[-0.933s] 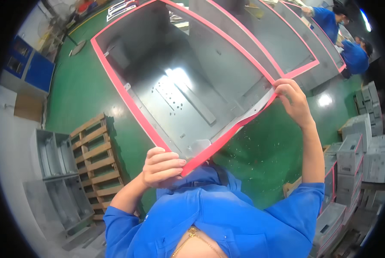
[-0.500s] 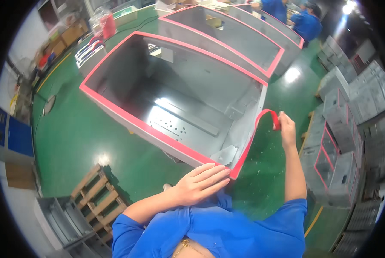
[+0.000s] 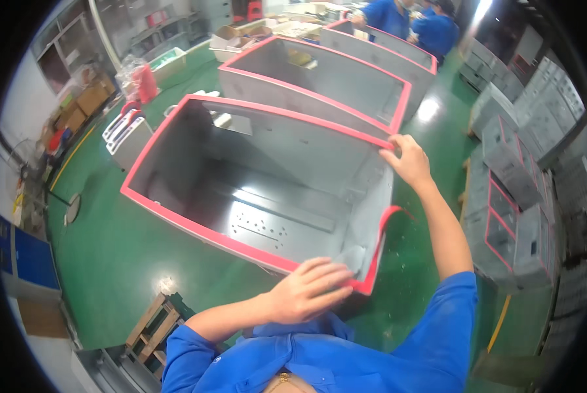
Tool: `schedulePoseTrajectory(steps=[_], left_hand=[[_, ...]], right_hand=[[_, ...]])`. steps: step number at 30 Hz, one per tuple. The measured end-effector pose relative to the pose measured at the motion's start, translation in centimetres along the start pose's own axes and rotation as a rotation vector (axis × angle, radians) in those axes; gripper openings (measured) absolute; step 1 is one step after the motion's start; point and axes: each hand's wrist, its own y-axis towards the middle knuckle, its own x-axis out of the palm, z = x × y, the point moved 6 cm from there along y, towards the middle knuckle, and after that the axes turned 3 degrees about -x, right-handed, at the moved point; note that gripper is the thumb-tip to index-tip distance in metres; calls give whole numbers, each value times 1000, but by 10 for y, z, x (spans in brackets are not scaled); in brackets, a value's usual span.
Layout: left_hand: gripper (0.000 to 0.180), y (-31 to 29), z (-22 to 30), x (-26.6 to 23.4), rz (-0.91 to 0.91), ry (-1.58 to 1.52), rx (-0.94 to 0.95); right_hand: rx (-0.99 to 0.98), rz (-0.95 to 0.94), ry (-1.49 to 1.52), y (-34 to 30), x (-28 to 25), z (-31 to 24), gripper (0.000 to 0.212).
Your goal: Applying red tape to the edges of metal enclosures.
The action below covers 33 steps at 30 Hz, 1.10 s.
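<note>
A large grey metal cabinet [image 3: 260,164] lies open side up in front of me, with a red foam-like strip [image 3: 208,218] along its rim. Flat over the near right corner is my left hand [image 3: 310,291], its fingers stretched out and slightly blurred. At the far right corner my right hand [image 3: 409,160] has thumb and fingertips closed around the rim. Along the right edge, the strip's loose end [image 3: 391,211] rises and curls outward, free of both hands. Part of that edge, between the loose end and my right hand, shows bare grey metal.
Two similar red-edged cabinets [image 3: 319,82] stand behind. Co-workers in blue [image 3: 388,18] are at the far end. Grey boxes [image 3: 503,223] are stacked on the right. A wooden pallet [image 3: 156,327] lies at lower left, and a white-and-grey case [image 3: 126,137] stands on the green floor.
My right hand has let go of the strip's loose end and moved away from me to the far right corner. The left hand stays at the near corner. The view has shifted.
</note>
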Motion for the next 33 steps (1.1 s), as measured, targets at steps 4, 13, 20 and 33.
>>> schedulePoseTrajectory(steps=[4, 13, 20, 33], left_hand=[[31, -15, -8, -35, 47, 45, -34], [18, -101, -25, -125, 460, 262, -230], [19, -245, -113, -250, 1371, 186, -525], [24, -398, -463, -296, 707, 273, -1169]], right_hand=[[-7, -52, -55, 18, 26, 3, 19], [-396, -247, -47, 24, 15, -6, 7], [-403, -299, 21, 29, 26, 4, 8], [79, -270, -200, 45, 7, -17, 25]])
